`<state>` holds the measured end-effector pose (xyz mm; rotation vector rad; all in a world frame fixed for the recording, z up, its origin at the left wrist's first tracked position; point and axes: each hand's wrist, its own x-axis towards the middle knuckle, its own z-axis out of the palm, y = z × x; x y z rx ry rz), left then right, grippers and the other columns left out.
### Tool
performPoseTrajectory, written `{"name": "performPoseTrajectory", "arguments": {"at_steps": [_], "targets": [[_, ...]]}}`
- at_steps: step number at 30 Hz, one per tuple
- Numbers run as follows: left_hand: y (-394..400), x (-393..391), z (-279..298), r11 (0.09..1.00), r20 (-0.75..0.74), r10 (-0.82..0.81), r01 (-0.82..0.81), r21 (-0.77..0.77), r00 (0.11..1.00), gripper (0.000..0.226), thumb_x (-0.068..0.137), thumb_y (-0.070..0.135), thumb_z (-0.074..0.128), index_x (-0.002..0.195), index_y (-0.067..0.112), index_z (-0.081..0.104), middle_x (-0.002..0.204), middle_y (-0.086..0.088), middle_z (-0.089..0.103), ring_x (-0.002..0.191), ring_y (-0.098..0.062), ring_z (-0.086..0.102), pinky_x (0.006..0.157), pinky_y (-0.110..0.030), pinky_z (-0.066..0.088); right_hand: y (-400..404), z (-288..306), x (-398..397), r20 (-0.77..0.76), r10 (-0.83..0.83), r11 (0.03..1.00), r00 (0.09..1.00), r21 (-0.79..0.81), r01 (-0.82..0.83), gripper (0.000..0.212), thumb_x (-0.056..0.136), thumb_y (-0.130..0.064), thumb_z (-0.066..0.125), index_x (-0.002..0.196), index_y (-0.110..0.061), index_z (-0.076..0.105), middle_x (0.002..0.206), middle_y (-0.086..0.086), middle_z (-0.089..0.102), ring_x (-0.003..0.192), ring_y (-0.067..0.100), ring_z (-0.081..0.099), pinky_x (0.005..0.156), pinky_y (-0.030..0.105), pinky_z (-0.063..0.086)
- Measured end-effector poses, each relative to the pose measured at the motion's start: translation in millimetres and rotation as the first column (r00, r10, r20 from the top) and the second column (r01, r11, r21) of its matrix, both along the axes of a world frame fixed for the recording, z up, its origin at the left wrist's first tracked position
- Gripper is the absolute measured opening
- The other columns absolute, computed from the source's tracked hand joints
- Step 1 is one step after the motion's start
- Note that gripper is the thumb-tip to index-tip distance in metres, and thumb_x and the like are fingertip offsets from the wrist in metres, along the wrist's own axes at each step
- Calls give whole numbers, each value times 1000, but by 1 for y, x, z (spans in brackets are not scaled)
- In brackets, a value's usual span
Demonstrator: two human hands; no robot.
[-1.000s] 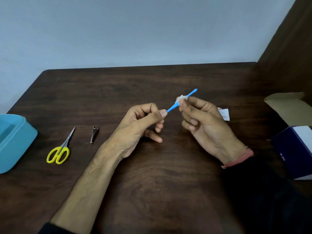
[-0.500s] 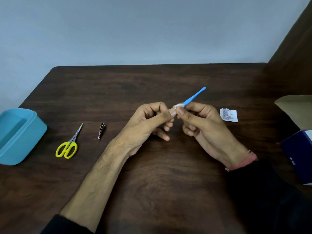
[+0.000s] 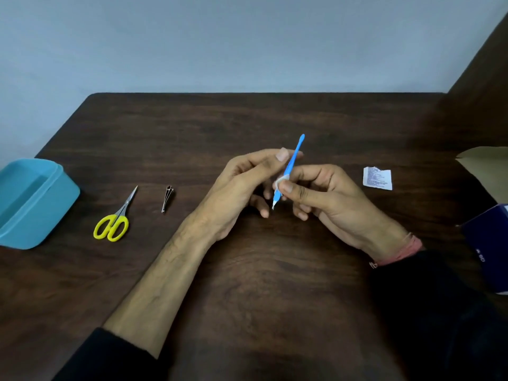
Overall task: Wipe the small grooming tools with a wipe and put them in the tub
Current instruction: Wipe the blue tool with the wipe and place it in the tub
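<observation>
A dark wooden counter (image 3: 275, 284) carries everything, set against a pale wall; at its left edge sits a blue tub (image 3: 33, 202), open at the top, partly cut off by the frame; at the right edge a dark blue box (image 3: 486, 243) and a brown cardboard flap (image 3: 483, 166) show only in part; the two hands meet above the middle of the counter; the left hand (image 3: 244, 188) pinches the upper part of a slim blue tool (image 3: 291, 166) between thumb and fingers, its lower fingers loosely curled; the right hand (image 3: 327, 199) pinches a small white wipe (image 3: 279, 182) round the lower part of the same tool; the tool stands nearly upright, leaning a little to the right, its pale pointed tip down and clear of the counter; between the tub and the left hand lie yellow-handled scissors (image 3: 114, 221), blades pointing away; just beside them, to the right, lies a small metal nail clipper (image 3: 167, 198); a torn white wrapper (image 3: 377, 178) lies beyond the right hand, apart from it.
</observation>
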<state>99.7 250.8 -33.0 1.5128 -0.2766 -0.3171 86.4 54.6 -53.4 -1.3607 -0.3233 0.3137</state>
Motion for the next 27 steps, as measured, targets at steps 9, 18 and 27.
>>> {"name": "performPoseTrajectory", "arguments": {"at_steps": [9, 18, 27], "targets": [[2, 1, -4, 976, -41, 119, -125, -177, 992, 18, 93, 32, 77, 106, 27, 88, 101, 1, 76, 65, -4, 48, 51, -18, 41, -1, -8, 6, 73, -35, 995, 997, -87, 42, 13, 96, -20, 76, 101, -9, 82, 88, 8, 66, 57, 8, 47, 57, 25, 46], [1, 1, 1, 937, -133, 234, -260, -232, 963, 19, 97, 34, 74, 113, 27, 82, 116, 2, 84, 82, -1, 65, 60, -17, 51, 2, -11, 2, 151, -132, 972, 980, -172, 157, 13, 91, -21, 82, 100, -11, 84, 86, 1, 79, 54, 14, 52, 51, 28, 48], [5, 3, 6, 851, -260, 269, -355, -387, 927, 15, 98, 28, 73, 111, 26, 78, 114, 5, 84, 85, -1, 74, 60, -15, 58, 0, -7, 5, -11, -154, 987, 988, 31, 155, 19, 93, -17, 76, 107, -6, 83, 97, 9, 78, 58, 6, 50, 56, 22, 49]]}}
